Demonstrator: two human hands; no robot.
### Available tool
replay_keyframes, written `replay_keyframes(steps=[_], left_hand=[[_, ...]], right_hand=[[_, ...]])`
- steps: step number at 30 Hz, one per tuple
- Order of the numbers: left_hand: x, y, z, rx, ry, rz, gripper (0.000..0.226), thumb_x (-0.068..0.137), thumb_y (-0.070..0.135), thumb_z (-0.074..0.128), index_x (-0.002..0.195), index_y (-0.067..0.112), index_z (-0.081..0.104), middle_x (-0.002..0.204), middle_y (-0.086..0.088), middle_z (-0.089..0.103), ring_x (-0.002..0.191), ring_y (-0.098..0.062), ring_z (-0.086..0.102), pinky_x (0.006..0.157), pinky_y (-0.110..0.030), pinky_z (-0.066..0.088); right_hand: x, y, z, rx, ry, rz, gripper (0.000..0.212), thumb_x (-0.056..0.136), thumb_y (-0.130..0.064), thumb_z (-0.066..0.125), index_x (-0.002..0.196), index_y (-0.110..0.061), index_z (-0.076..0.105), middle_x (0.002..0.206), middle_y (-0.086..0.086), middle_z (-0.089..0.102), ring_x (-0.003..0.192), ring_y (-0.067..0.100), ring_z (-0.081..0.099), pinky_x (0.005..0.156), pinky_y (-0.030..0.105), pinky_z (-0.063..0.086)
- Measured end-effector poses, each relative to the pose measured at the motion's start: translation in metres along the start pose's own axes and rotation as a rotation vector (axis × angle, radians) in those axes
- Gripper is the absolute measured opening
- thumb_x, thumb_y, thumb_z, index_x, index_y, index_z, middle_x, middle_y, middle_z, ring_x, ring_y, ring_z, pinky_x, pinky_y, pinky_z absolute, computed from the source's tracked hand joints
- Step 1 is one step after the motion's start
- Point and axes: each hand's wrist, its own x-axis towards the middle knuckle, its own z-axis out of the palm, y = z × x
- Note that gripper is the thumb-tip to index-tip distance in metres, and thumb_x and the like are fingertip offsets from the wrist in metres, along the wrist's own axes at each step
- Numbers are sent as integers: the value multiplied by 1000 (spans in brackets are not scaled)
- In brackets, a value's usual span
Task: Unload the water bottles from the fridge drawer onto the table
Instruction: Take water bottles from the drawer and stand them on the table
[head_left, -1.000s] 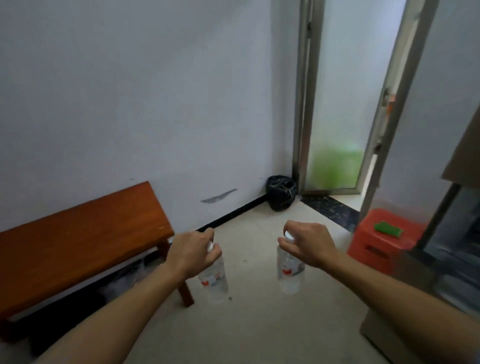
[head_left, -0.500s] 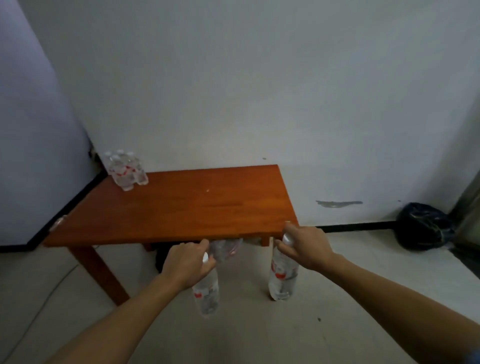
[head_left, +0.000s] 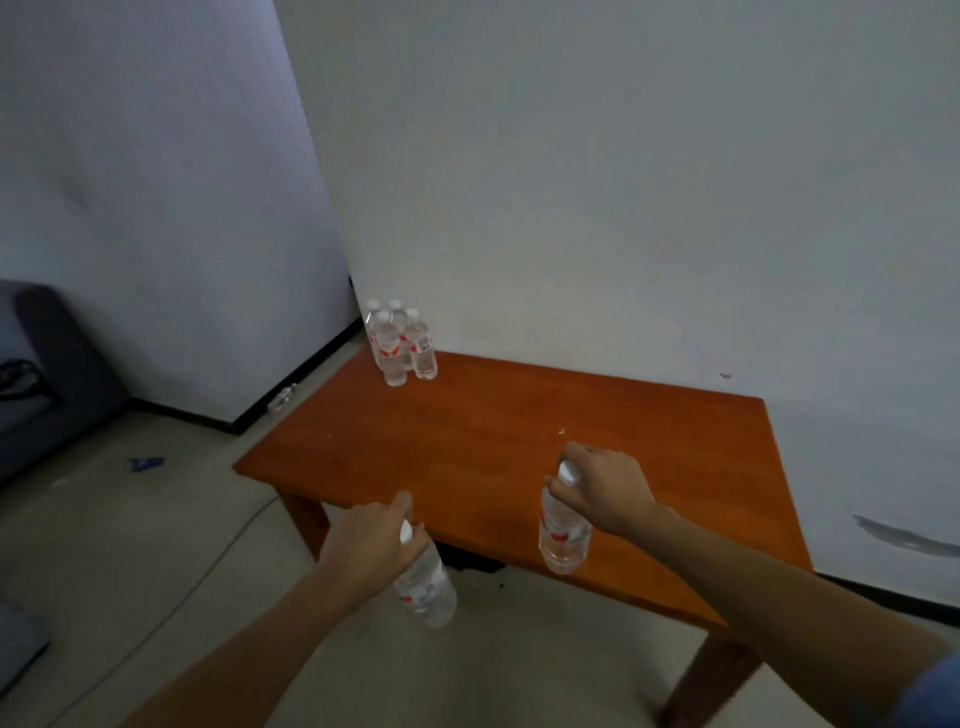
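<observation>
My left hand (head_left: 371, 551) grips a clear water bottle (head_left: 428, 587) by its white-capped neck; the bottle hangs tilted in front of the table's near edge. My right hand (head_left: 608, 488) holds a second water bottle (head_left: 563, 535) by its cap, hanging upright over the near part of the orange wooden table (head_left: 467, 441). A cluster of several water bottles (head_left: 400, 345) with red-and-white labels stands at the table's far left corner against the wall. The fridge drawer is out of view.
White walls meet behind the table's far left corner. A dark sofa (head_left: 47, 374) sits at the left. A small blue scrap (head_left: 147, 463) and a thin cable (head_left: 223, 540) lie on the pale floor. A bottle-like object (head_left: 283, 397) lies by the skirting.
The view has swung left from the doorway to the table and come closer. Both hands have carried their bottles forward, the right one now over the tabletop.
</observation>
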Motion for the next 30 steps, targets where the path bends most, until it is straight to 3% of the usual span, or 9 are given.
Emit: replay_keyframes(steps=[4,7,9,19,25,30], left_hand=[[48,-49,13,16,-33,-81,25,87,47,52,74,30,40,54,14,40,46,-1,39,44,-16,19],[87,-90,29,41,-85,-88,23,89,50,47,77,31,41,59,13,45,50,-2,43,47,-16,23],[118,-120,38,27,-113,-75,22,90,51,46,80,32,42,62,13,48,52,-2,45,48,-14,27],[286,-230,48,3,-67,54,26,90,53,47,94,27,50,74,13,54,63,-7,53,53,-18,36],[373,-258,82,-59,-39,68,30,90,50,51,107,25,54,80,13,57,64,-5,52,55,-19,39],[437,-270,117,-94,-95,144,29,95,44,44,115,23,51,106,8,61,80,-6,56,65,-21,48]], right_hand=[[70,-11,35,50,-18,-3,29,91,-55,50,88,-26,48,64,-11,46,49,4,41,43,19,25],[121,-22,66,38,-55,-3,33,91,-56,47,94,-24,50,67,-9,50,52,4,43,43,20,30],[157,-31,86,22,-69,7,34,92,-57,46,95,-23,51,69,-8,52,54,6,46,44,21,34],[317,-57,129,92,-14,182,27,90,-53,52,88,-28,42,73,-12,46,55,-1,40,47,14,21],[399,-39,159,61,-9,181,33,93,-51,49,99,-19,54,88,-3,60,67,10,54,53,20,35],[465,-19,198,114,-24,199,33,94,-48,50,106,-18,54,99,0,62,72,11,53,58,23,39]])
